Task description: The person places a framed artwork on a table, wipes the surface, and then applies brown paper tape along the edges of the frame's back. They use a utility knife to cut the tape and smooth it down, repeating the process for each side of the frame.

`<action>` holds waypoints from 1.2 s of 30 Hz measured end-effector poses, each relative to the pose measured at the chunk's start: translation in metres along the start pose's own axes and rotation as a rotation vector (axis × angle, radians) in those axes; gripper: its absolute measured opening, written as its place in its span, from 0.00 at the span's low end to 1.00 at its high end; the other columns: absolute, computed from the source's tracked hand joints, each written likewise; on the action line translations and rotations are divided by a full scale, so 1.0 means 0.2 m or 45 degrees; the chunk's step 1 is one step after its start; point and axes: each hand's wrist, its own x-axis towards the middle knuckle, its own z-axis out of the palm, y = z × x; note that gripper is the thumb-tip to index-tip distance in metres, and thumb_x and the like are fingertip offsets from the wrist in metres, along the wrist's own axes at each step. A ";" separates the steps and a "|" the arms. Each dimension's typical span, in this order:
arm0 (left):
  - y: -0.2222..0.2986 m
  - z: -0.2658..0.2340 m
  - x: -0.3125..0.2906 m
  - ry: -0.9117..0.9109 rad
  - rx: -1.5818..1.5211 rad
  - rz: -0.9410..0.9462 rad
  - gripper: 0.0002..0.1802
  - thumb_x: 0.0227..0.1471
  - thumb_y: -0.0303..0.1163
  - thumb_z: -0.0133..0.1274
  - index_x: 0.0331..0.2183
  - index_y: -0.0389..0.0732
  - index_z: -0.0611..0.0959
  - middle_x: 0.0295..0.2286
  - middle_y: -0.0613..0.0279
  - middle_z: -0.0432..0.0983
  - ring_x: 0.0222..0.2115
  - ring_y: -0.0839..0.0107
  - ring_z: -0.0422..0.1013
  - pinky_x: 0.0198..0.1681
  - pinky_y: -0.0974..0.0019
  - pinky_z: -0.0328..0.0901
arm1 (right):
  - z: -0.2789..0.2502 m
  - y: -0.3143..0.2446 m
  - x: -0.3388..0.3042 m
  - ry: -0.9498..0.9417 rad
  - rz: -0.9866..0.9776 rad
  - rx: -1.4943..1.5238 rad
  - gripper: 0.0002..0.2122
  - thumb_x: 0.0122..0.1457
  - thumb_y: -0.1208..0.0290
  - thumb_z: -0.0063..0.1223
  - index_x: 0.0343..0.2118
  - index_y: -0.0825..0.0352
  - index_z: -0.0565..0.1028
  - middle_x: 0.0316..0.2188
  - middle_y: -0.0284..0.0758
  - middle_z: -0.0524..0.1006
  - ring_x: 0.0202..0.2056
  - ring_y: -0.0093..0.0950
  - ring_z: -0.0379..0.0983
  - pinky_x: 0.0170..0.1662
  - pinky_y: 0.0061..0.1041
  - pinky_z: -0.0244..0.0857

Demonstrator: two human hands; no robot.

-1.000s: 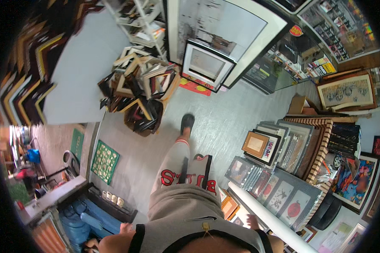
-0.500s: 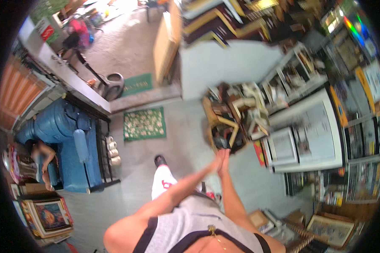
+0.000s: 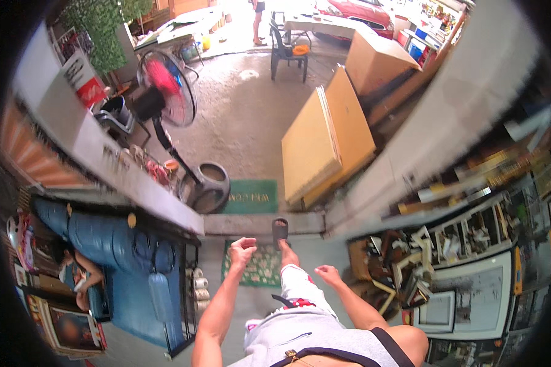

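My left hand [image 3: 243,252] hangs in the air over the green patterned floor mat [image 3: 262,268], its fingers loosely bent and nothing seen in it. To the right of my body, my right hand [image 3: 329,275] is held out above the grey floor, loosely open and touching nothing. My foot in a dark slipper [image 3: 280,229] is at the raised door sill [image 3: 245,225], between the two hands.
Beyond the doorway are a green doormat [image 3: 253,197], a standing fan [image 3: 171,98] and leaning boards [image 3: 315,147]. A person sits by a blue sofa [image 3: 125,300] at left. Frame pieces [image 3: 404,269] and a large framed picture [image 3: 493,293] are at right.
My hands, earlier pressed together in front of me, are now apart on either side. I have stepped forward and turned toward the doorway, and a foot has reached the sill.
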 end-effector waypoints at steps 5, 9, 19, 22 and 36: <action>0.43 0.03 1.09 0.089 -0.078 0.068 0.17 0.39 0.20 0.62 0.37 0.36 0.84 0.31 0.61 0.81 0.31 0.76 0.76 0.37 0.72 0.70 | -0.15 -0.53 0.87 -0.032 0.107 -0.116 0.22 0.49 0.50 0.61 0.40 0.64 0.80 0.34 0.36 0.81 0.37 0.27 0.77 0.44 0.28 0.69; 0.77 0.00 1.54 0.290 -0.141 -0.042 0.16 0.39 0.19 0.60 0.36 0.37 0.84 0.30 0.61 0.81 0.32 0.75 0.76 0.38 0.72 0.71 | -0.40 -1.18 1.27 -0.021 0.053 0.146 0.17 0.56 0.55 0.57 0.37 0.66 0.79 0.25 0.28 0.77 0.29 0.20 0.72 0.32 0.24 0.65; 0.89 -0.07 2.60 0.553 -0.022 -0.424 0.04 0.44 0.19 0.57 0.28 0.32 0.82 0.20 0.60 0.78 0.17 0.74 0.74 0.20 0.69 0.71 | -0.75 -2.31 2.31 -0.007 -0.176 0.532 0.15 0.59 0.58 0.54 0.43 0.63 0.76 0.32 0.29 0.78 0.34 0.21 0.74 0.34 0.23 0.64; 1.06 -0.09 3.27 0.652 -0.144 -0.518 0.06 0.49 0.21 0.50 0.24 0.36 0.81 0.14 0.62 0.73 0.09 0.75 0.67 0.09 0.70 0.59 | -0.74 -2.44 2.81 0.086 -0.041 0.497 0.15 0.59 0.58 0.54 0.42 0.63 0.77 0.31 0.29 0.78 0.33 0.21 0.74 0.32 0.23 0.63; 2.95 -0.28 5.17 0.028 -1.582 0.324 0.22 0.64 0.34 0.38 0.55 0.36 0.68 0.55 0.53 0.66 0.58 0.61 0.60 0.64 0.56 0.52 | -1.23 -4.14 4.56 -0.087 0.005 0.390 0.10 0.59 0.60 0.52 0.28 0.62 0.74 0.21 0.26 0.71 0.21 0.17 0.66 0.19 0.18 0.56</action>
